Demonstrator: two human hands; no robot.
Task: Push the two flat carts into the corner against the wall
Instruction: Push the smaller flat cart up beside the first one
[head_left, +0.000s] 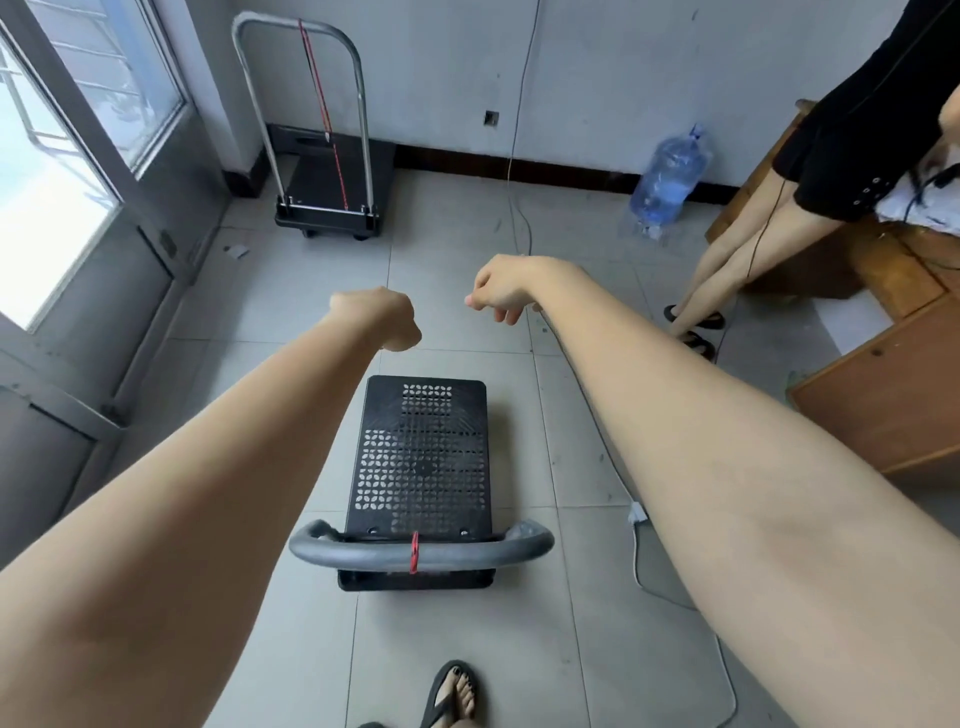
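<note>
A small black flat cart (423, 457) with a perforated deck stands on the tiled floor right below me; its grey padded handle (421, 551), tied with a red band, is nearest me. A larger black cart (332, 176) with a tall silver handle and a red cord stands in the far left corner against the wall. Both my arms stretch forward above the small cart, touching neither cart. My left hand (382, 319) is curled into a fist. My right hand (501, 291) hangs with fingers loosely curled and holds nothing.
A glass door (78, 182) lines the left side. A blue water bottle (670, 176) leans by the back wall. Another person's legs (737, 249) stand at the right by a wooden desk (883, 374). A white cable (636, 551) runs across the floor on the right. My sandalled foot (457, 696) is at the bottom.
</note>
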